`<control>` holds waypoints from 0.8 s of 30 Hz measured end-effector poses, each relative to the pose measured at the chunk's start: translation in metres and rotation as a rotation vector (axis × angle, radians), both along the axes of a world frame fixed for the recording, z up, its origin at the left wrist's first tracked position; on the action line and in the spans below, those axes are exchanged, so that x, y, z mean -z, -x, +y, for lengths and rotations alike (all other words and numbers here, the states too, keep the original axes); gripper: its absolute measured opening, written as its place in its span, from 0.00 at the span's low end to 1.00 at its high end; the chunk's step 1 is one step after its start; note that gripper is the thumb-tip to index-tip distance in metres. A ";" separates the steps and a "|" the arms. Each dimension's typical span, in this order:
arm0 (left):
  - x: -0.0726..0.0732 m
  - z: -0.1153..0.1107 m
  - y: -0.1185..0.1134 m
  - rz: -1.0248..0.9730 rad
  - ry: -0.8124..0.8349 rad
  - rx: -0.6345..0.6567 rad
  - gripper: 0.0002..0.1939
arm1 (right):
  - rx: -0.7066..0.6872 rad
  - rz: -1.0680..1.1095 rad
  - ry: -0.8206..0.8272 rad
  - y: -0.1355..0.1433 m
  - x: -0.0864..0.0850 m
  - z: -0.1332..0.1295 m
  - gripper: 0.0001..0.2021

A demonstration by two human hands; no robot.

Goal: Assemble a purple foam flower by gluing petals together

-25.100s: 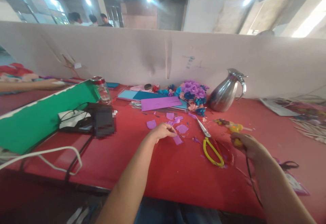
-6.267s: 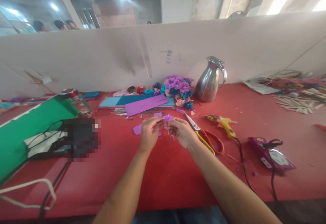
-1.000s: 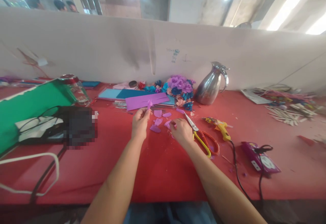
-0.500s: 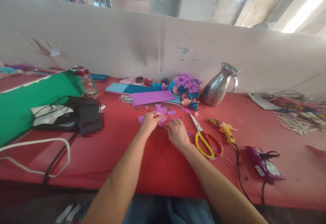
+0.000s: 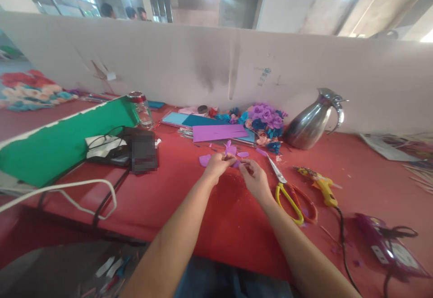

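Observation:
My left hand (image 5: 218,167) is closed in a pinch on a small purple paper flower (image 5: 230,147), whose pointed petals stick up above the fingertips. Close beside it, my right hand (image 5: 256,178) has thumb and fingers bent together at a purple paper petal (image 5: 237,164), partly hidden by the fingers. Loose cut petals lie around: a rounded purple piece (image 5: 204,160) left of my left hand and an oval one (image 5: 242,154) beyond the hands. Scissors (image 5: 282,185) with yellow and red handles rest just right of my right hand.
A yellow glue gun (image 5: 323,187) with a black cord and a purple power box (image 5: 389,244) lie at right. Behind are purple paper sheets (image 5: 216,133), paper flowers (image 5: 265,117) and a metal jug (image 5: 309,119). A glass jar (image 5: 145,115) and green board (image 5: 77,142) stand left.
The view has swung left, so the table things appear further right. My right hand has turned, its fingers now pinched at the petal. My left hand still holds the flower.

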State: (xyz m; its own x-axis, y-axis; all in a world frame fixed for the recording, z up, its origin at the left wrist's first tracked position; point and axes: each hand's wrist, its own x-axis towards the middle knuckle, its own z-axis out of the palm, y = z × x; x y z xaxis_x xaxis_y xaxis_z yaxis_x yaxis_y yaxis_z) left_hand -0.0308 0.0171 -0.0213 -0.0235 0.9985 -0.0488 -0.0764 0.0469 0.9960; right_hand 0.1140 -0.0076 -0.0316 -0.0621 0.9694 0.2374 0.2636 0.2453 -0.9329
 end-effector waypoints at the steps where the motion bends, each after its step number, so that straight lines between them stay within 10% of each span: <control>1: 0.000 0.000 -0.001 -0.018 -0.006 -0.023 0.09 | -0.004 0.133 0.100 0.001 -0.001 0.000 0.15; 7: 0.001 -0.003 -0.008 -0.052 -0.009 -0.071 0.07 | -0.041 0.437 0.349 0.002 -0.008 0.000 0.16; 24: -0.005 -0.006 -0.010 -0.108 0.066 -0.059 0.13 | -0.034 0.438 0.373 0.005 -0.017 0.002 0.12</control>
State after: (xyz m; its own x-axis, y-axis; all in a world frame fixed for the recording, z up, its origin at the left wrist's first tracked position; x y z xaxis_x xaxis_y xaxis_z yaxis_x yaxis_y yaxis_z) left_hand -0.0212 0.0115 -0.0164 -0.0731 0.9901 -0.1201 -0.1880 0.1046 0.9766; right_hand 0.1092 -0.0056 -0.0146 -0.0678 0.9917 -0.1093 -0.1691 -0.1194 -0.9783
